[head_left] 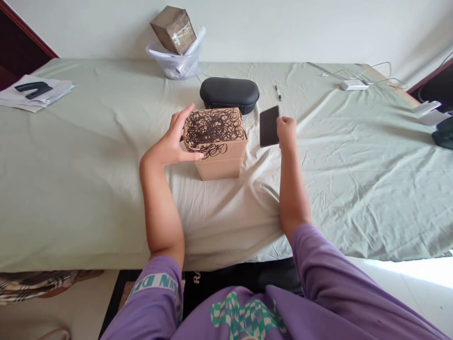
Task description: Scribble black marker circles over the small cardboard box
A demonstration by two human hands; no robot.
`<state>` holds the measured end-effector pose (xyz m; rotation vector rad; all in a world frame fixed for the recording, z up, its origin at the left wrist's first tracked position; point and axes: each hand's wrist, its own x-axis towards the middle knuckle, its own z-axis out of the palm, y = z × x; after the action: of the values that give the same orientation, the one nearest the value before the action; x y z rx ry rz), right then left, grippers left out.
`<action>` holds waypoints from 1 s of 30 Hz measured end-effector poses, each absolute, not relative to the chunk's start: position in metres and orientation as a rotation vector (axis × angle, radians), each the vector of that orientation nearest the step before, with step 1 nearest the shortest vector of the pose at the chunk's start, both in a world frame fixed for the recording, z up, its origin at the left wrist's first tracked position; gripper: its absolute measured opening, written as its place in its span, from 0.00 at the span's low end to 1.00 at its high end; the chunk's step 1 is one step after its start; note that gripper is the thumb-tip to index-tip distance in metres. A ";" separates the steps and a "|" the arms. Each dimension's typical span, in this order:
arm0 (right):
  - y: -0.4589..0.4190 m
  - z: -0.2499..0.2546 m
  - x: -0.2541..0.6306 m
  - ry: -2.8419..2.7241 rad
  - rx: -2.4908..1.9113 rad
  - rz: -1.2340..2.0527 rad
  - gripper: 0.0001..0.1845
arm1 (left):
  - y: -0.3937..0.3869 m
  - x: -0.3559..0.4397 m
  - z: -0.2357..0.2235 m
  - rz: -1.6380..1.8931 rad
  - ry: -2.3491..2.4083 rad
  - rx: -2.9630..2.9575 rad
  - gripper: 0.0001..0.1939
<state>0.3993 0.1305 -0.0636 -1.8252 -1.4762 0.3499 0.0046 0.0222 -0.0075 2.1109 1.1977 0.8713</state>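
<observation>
A brown cardboard box [226, 163] stands on the cloth before me, its top covered in black looping scribbles that run a little way down the front. My left hand [174, 139] grips its left end, thumb across the front face and fingers along the back top edge. To the right of the box, my right hand [286, 130] pinches a dark flat rectangle that looks like a smartphone [269, 126] by its right edge. It is held tilted, apart from the box. Right behind the box lies a black zipped hard case [229, 92].
A black-and-white pen [278, 93] lies beyond the phone. At the back stands a clear plastic basket [173, 63] with a taped carton [174, 30] on it. A stapler [33, 89] rests on papers [35, 105] at left; a power strip [354, 85] with cables is at right.
</observation>
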 end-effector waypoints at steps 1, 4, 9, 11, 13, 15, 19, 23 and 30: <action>0.133 -0.074 0.397 -1.471 -1.887 0.398 0.18 | 0.023 0.005 -0.008 0.866 1.199 2.110 0.71; 0.132 -0.097 0.390 -1.424 -1.969 0.441 0.15 | 0.025 0.005 -0.011 0.877 1.214 2.076 0.73; 0.129 -0.108 0.388 -1.466 -2.062 0.431 0.16 | 0.027 -0.009 -0.015 0.996 1.159 2.004 0.75; 0.130 -0.106 0.387 -1.491 -2.081 0.410 0.18 | 0.029 -0.024 -0.015 1.133 1.098 2.024 0.75; 0.132 -0.102 0.382 -1.547 -2.052 0.408 0.21 | 0.032 -0.044 -0.017 1.342 1.060 2.017 0.73; 0.133 -0.098 0.372 -1.669 -1.947 0.454 0.22 | 0.037 -0.065 -0.021 1.552 1.077 1.962 0.72; 0.129 -0.096 0.330 -1.924 -1.652 0.552 0.23 | 0.046 -0.093 -0.033 1.810 1.194 1.808 0.72; 0.112 -0.114 0.282 -2.081 -1.583 0.555 0.25 | 0.048 -0.097 -0.044 1.806 1.282 1.619 0.68; 0.095 -0.142 0.256 -2.126 -1.640 0.434 0.25 | 0.044 -0.093 -0.048 1.473 1.477 1.560 0.60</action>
<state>0.2556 0.0952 -0.1417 -1.6401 -2.1263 0.4338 -0.0935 0.0440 -0.0475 1.5601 1.4772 1.4730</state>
